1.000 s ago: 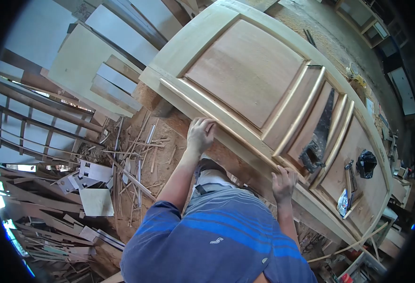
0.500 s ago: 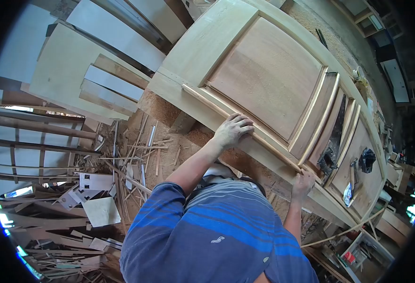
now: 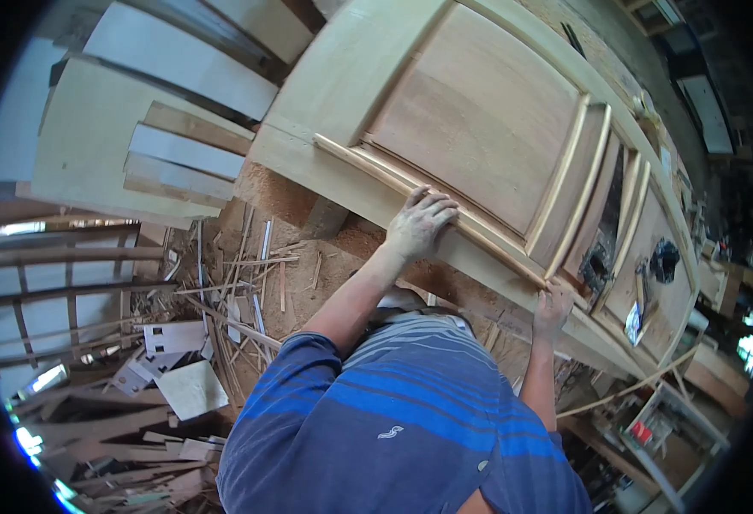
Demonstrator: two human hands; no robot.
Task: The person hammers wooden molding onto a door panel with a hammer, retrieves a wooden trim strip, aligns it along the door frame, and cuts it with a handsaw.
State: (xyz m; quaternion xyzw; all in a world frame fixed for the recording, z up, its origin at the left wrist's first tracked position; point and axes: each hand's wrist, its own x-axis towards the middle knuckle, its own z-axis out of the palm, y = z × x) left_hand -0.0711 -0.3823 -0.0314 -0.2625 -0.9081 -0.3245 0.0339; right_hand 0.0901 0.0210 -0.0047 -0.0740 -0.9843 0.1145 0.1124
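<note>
Farther along the slim wooden strip [image 3: 368,164] than a second ago, my left hand [image 3: 419,224] is half-closed over its middle. My right hand [image 3: 553,313] bends its fingers at the far end; I can't tell how firmly. Smooth, rounded and honey-pale, the strip lies along the near side of the dusty panelled woodwork [image 3: 303,107], spanning both hands.

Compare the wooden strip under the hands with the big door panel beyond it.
The strip is long, narrow and rounded; the big door panel is broad and flat. The strip lies along the near frame, while the panel sits enclosed within its frame. The left hand rests over the strip and the right hand is at its right end; neither touches the panel. Both look like pale wood.
</note>
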